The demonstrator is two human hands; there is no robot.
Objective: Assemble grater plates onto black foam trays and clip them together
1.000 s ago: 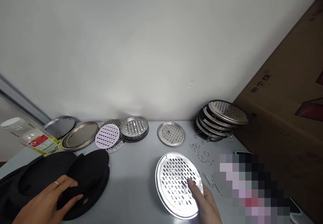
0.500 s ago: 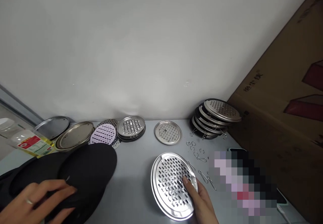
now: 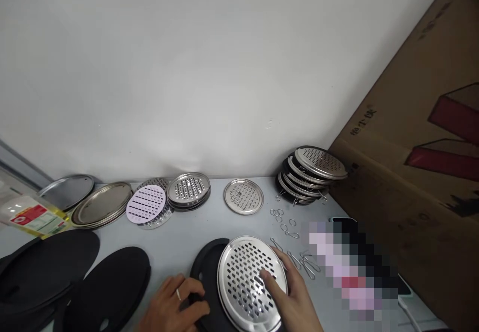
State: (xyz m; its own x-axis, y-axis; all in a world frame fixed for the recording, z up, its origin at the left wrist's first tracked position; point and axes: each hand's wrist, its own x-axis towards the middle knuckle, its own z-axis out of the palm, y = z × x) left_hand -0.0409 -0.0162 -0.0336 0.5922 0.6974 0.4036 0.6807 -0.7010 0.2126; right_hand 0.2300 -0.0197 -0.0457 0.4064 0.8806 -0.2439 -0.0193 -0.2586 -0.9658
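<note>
My right hand grips a shiny perforated metal disc, thumb on its face and fingers behind the edge. Partly behind it, on its left, is a black round disc with a small hole near the rim. My left hand, with a ring on one finger, has its fingers closed on that black disc's left edge. The two discs overlap; whether they are joined I cannot tell. To the left lie more black discs, overlapping each other.
Along the wall stand plain metal lids, a lilac perforated disc, metal grater discs and one single grater disc. A stack of assembled discs leans by a cardboard box. Wire rings and clips lie right; a bottle left.
My left hand has moved right from the black pile, bringing one black disc against the metal disc. My right hand keeps its hold, the metal disc slightly lower.
</note>
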